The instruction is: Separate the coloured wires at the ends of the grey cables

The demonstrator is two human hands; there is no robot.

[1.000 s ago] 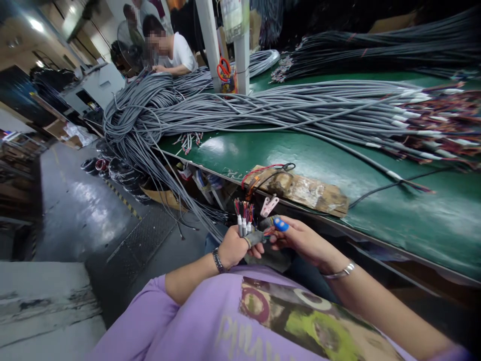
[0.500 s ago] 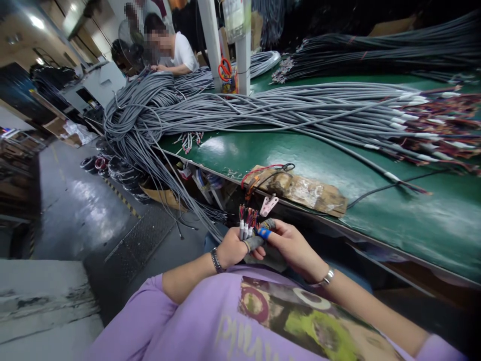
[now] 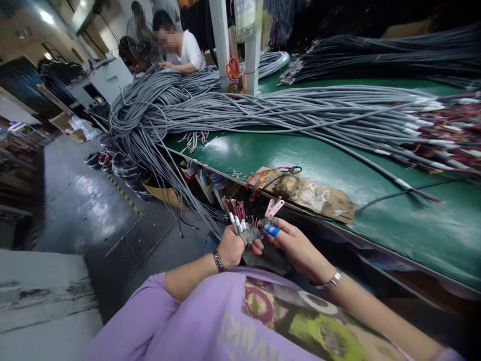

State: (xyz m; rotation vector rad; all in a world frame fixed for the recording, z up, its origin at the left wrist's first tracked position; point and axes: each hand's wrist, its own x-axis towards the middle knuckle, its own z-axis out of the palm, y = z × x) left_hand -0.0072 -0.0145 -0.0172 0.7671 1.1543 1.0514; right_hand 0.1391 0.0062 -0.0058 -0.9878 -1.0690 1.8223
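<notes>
My left hand (image 3: 232, 246) is closed around several grey cables. Their white-sleeved ends (image 3: 237, 223) stick up above the fist, with bunches of thin coloured wires (image 3: 233, 204) fanning out at the top. A separate small spray of coloured wires (image 3: 254, 220) shows between the two hands. My right hand (image 3: 291, 243) pinches at these wires with thumb and forefinger; the exact contact is hidden by the fingers. Blue tape (image 3: 271, 230) wraps the right thumb, and grey finger covers (image 3: 251, 235) show on fingers of both hands. A pink clip (image 3: 273, 207) is just beyond the right fingertips.
A green-topped table (image 3: 225, 150) bears a long bundle of grey cables (image 3: 233, 113), which also hangs over its left edge. Taped cardboard (image 3: 311, 193) with leads lies at the front edge. Orange-handled scissors (image 3: 233, 68) hang on a post. Another person (image 3: 186, 52) sits at the back.
The cable ends in my left hand have tilted to the left. My right hand has drawn slightly away, and a small spray of wires now shows apart from the others. The view shifted a little.
</notes>
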